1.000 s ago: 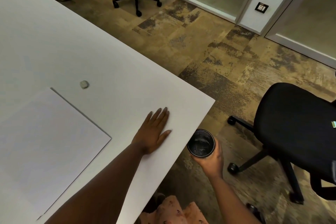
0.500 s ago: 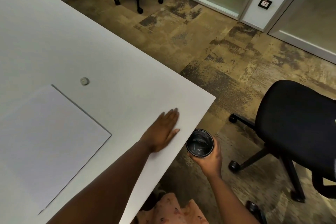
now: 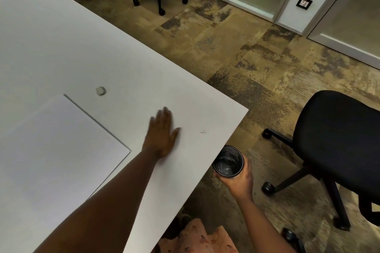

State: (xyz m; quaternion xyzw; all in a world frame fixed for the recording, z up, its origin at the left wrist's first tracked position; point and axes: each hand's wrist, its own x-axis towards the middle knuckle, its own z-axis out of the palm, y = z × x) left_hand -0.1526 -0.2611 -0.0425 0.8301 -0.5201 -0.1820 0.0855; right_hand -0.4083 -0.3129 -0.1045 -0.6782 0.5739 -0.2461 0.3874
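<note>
Left of the left hand (image 3: 162, 135) lies a flat white sheet (image 3: 61, 150), and beyond its fingertips a small grey rounded piece (image 3: 100, 90). The hand lies flat, fingers straight and together, on the smooth matte counter (image 3: 123, 57) — I judge it is sweeping. A few thin dark specks (image 3: 203, 132) sit to its right, near the edge. Below that edge the right hand (image 3: 239, 181) grips a black round cup (image 3: 227, 161), mouth up, with a wall like fine mesh. The next move calls for pushing the specks rightward over the edge — into the cup.

Tabletop (image 3: 123, 47) under left hand (image 3: 162, 135): matt, smooth. Cup (image 3: 227, 161) in right hand (image 3: 240, 178): glossy inside. Chair seat (image 3: 337, 129) right of it: matt cloth.
</note>
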